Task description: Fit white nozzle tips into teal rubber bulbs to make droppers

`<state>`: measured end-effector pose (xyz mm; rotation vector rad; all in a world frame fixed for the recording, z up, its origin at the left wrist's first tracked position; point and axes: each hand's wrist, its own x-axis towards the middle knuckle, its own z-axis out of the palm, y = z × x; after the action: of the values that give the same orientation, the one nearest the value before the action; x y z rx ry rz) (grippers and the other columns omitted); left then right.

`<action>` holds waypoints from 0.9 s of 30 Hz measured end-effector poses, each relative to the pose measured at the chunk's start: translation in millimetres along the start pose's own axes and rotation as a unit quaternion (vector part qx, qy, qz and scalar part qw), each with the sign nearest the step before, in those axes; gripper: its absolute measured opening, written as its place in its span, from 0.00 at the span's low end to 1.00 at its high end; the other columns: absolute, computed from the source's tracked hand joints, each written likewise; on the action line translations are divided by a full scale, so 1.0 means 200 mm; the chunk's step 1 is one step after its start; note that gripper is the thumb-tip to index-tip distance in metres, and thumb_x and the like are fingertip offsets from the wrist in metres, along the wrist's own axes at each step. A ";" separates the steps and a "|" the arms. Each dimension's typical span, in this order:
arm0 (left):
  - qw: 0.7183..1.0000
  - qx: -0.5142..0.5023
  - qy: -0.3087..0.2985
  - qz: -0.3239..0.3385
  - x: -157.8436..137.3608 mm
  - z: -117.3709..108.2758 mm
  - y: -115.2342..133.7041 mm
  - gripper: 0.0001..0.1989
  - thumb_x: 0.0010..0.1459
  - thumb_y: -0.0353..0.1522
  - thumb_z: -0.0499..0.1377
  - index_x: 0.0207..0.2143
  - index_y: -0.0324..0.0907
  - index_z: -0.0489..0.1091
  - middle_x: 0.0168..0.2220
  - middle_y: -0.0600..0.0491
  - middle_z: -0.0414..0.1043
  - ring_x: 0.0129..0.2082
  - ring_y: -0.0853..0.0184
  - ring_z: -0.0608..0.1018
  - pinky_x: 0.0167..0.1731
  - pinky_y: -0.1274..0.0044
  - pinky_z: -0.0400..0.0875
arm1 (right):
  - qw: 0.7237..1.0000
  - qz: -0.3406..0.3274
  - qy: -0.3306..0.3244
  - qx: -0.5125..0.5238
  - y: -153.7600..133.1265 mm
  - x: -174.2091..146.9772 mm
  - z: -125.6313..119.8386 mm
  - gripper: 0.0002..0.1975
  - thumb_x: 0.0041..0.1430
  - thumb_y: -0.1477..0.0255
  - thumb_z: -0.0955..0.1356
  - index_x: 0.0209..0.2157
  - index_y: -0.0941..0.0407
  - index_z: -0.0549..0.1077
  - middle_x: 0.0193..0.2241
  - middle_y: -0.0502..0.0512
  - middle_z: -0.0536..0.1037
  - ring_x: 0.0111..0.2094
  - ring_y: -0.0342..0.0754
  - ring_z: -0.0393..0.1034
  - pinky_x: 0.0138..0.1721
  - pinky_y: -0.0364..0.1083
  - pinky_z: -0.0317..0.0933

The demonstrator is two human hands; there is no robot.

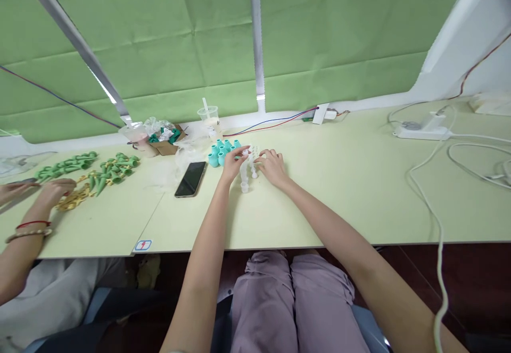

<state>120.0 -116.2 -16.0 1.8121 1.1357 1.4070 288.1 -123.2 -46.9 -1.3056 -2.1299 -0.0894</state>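
Small translucent white plastic pieces (245, 187) stand in rows on the table between my hands. My left hand (233, 165) reaches in from the left, its thumb and fingers pinched on a white plastic piece (246, 152) at the far end of the row. On the other side, my right hand (274, 167) rests with bent, parted fingers; its fingertips are beside the white pieces, and I see nothing held in it. A cluster of teal vase-shaped pieces (215, 156) stands just left of my left hand, which partly hides it.
A black phone (191, 179) and clear plastic bags (189, 150) lie to the left. Behind them are a cup (210, 118) with a straw and a cardboard box (170, 145). Further left, a co-worker's hand (58, 190) is by green and yellow parts (106, 174). A power strip (423, 131) with cables lies right.
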 end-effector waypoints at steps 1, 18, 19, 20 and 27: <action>1.000 0.002 0.011 -0.004 0.00 0.00 -0.01 0.20 0.47 0.35 0.62 0.45 0.41 0.71 0.36 0.49 0.76 0.32 0.69 0.72 0.30 0.78 0.64 | 1.000 -0.008 -0.003 -0.011 -0.01 0.00 0.01 0.10 0.58 0.73 0.65 0.38 0.51 0.76 0.46 0.56 0.70 0.47 0.53 0.58 0.42 0.51 0.48; 1.000 0.023 0.010 -0.012 0.00 0.02 0.00 0.16 0.41 0.38 0.66 0.34 0.41 0.76 0.35 0.50 0.76 0.28 0.71 0.71 0.28 0.78 0.63 | 0.936 0.142 0.117 0.300 0.02 0.06 -0.09 0.10 0.54 0.63 0.67 0.33 0.52 0.77 0.35 0.52 0.78 0.31 0.46 0.66 0.37 0.47 0.57; 1.000 0.029 0.002 -0.008 0.00 0.03 0.01 0.15 0.42 0.38 0.66 0.34 0.41 0.76 0.35 0.50 0.76 0.28 0.71 0.71 0.28 0.78 0.63 | 0.920 0.145 0.115 0.346 0.03 0.06 -0.11 0.10 0.53 0.63 0.67 0.32 0.52 0.77 0.35 0.51 0.78 0.30 0.45 0.66 0.36 0.46 0.59; 0.999 0.034 -0.005 -0.004 0.00 0.04 0.02 0.15 0.42 0.38 0.66 0.34 0.41 0.76 0.35 0.50 0.76 0.28 0.71 0.71 0.28 0.78 0.62 | 0.906 0.146 0.112 0.381 0.03 0.06 -0.12 0.11 0.51 0.62 0.68 0.32 0.53 0.78 0.35 0.51 0.79 0.29 0.45 0.67 0.35 0.45 0.60; 0.997 0.061 0.032 0.020 -0.01 0.10 0.03 0.15 0.42 0.36 0.66 0.34 0.41 0.73 0.30 0.52 0.76 0.27 0.69 0.73 0.28 0.78 0.62 | 0.896 0.150 0.087 0.408 0.00 0.04 -0.14 0.08 0.46 0.64 0.71 0.29 0.51 0.79 0.31 0.50 0.80 0.29 0.44 0.69 0.36 0.45 0.61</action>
<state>140.2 -120.2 -18.5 1.8954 1.2486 1.4550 298.9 -126.3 -19.8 -1.0214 -1.5007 0.7161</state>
